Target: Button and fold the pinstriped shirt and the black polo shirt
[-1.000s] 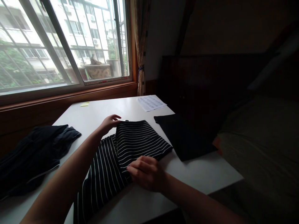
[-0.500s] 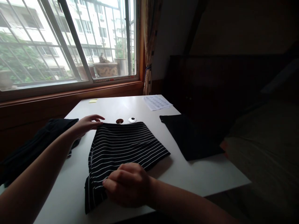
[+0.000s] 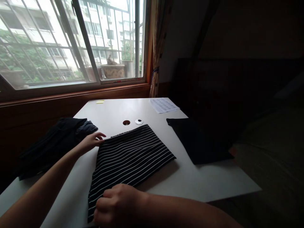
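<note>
A black garment [image 3: 133,152] with thin white stripes lies folded on the white table [image 3: 190,186]. Its exact kind does not show. My left hand [image 3: 90,143] pinches the far left corner between thumb and fingers, the other fingers slightly raised. Closed over the near left corner is my right hand [image 3: 117,204], by the table's front edge; its fingertips are partly hidden. The cloth looks fairly flat between both hands, with a few soft creases toward its right side.
On the left a heap of dark clothes [image 3: 54,145] lies at the table's edge. A folded black garment [image 3: 199,142] is at the right. Farther back are printed sheets [image 3: 163,105], a yellow note [image 3: 100,101], a round hole [image 3: 126,122] and a white round cover [image 3: 139,121].
Both hands have carried the striped garment's upper layer leftward, over the part that showed vertical stripes, then drawn its left corners nearer to me. The view has turned slightly left.
</note>
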`<state>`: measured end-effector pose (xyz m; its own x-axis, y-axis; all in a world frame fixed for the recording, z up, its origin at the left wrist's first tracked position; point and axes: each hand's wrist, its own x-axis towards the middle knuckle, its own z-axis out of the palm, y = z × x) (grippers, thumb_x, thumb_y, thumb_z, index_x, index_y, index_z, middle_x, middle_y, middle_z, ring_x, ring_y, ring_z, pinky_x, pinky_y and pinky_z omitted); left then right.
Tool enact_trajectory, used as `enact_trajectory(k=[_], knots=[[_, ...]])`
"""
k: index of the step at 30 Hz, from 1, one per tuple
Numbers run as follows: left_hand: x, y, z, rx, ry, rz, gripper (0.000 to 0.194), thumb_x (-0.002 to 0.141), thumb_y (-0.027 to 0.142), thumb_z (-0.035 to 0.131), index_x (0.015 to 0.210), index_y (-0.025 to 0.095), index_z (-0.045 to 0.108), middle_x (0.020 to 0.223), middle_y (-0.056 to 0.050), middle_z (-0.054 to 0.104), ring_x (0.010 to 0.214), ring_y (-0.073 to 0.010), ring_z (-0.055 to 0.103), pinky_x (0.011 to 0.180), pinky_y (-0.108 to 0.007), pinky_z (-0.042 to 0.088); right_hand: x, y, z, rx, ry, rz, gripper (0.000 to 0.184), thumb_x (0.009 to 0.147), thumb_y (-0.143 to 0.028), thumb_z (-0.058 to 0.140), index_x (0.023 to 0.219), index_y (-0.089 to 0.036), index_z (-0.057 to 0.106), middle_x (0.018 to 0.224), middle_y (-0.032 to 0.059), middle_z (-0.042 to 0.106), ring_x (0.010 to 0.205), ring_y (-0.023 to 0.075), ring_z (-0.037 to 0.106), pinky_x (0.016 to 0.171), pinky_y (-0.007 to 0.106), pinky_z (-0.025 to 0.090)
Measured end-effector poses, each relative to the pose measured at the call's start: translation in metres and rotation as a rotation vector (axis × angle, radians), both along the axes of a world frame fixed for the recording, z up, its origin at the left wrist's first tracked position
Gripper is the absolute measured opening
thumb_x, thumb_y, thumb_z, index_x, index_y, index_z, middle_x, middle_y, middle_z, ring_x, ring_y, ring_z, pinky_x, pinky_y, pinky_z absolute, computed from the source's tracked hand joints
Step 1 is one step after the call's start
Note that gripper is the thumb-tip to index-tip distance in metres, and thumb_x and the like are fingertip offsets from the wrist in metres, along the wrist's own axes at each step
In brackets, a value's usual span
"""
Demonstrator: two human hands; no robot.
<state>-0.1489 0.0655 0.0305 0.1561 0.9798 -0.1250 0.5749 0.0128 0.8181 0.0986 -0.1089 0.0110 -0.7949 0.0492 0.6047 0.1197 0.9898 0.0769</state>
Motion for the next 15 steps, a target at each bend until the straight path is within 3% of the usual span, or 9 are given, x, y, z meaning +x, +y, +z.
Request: enact_trajectory(k=[2, 5, 9, 12, 15], knots=[[-0.003, 0.001, -0.009, 0.014, 0.012, -0.015, 0.057, 0.066, 0.060, 0.076, 0.105, 0.018, 0.070, 0.089, -0.006, 0.070, 0.085, -0.0272, 0.070, 0.077, -0.039, 0.058, 0.007, 0.004, 0.000, -0.045, 0.009, -0.009, 0.029, 0.093, -0.037, 0.062, 0.070, -0.021, 0.056, 0.072, -0.0038, 0.057, 0.057, 0.0105, 0.052, 0.046, 0.024, 0.039], [-0.008, 0.005, -0.017, 0.137, 0.110, -0.054, 0.052, 0.073, 0.057, 0.070, 0.107, 0.018, 0.070, 0.101, -0.009, 0.068, 0.089, -0.0280, 0.070, 0.081, -0.041, 0.058, 0.030, 0.019, 0.012, -0.128, -0.009, -0.129, 0.026, 0.096, -0.038, 0.058, 0.077, -0.021, 0.060, 0.076, -0.0025, 0.063, 0.064, 0.0121, 0.058, 0.056, 0.025, 0.046], [0.007, 0.003, -0.014, 0.458, 0.330, -0.087, 0.043, 0.085, 0.050, 0.058, 0.114, 0.021, 0.070, 0.118, -0.012, 0.061, 0.102, -0.0293, 0.067, 0.094, -0.045, 0.053, 0.075, 0.050, 0.027, -0.273, -0.073, -0.380, 0.023, 0.100, -0.036, 0.054, 0.110, -0.019, 0.066, 0.114, 0.0061, 0.070, 0.100, 0.0181, 0.065, 0.086, 0.033, 0.053], [0.040, -0.008, -0.007, 0.638, 0.461, -0.196, 0.037, 0.093, 0.042, 0.050, 0.121, 0.026, 0.067, 0.124, -0.011, 0.061, 0.113, -0.0301, 0.060, 0.102, -0.047, 0.048, 0.105, 0.068, 0.023, -0.338, -0.177, -0.536, 0.043, 0.099, -0.044, 0.056, 0.134, -0.018, 0.059, 0.145, 0.0121, 0.055, 0.134, 0.0270, 0.050, 0.109, 0.045, 0.044], [0.078, -0.014, -0.007, 0.679, 0.521, -0.283, 0.035, 0.096, 0.038, 0.049, 0.126, 0.029, 0.064, 0.125, -0.010, 0.062, 0.112, -0.0296, 0.059, 0.100, -0.047, 0.049, 0.125, 0.075, 0.008, -0.396, -0.282, -0.598, 0.062, 0.097, -0.055, 0.055, 0.148, -0.019, 0.047, 0.158, 0.0136, 0.041, 0.147, 0.0313, 0.032, 0.118, 0.052, 0.030]])
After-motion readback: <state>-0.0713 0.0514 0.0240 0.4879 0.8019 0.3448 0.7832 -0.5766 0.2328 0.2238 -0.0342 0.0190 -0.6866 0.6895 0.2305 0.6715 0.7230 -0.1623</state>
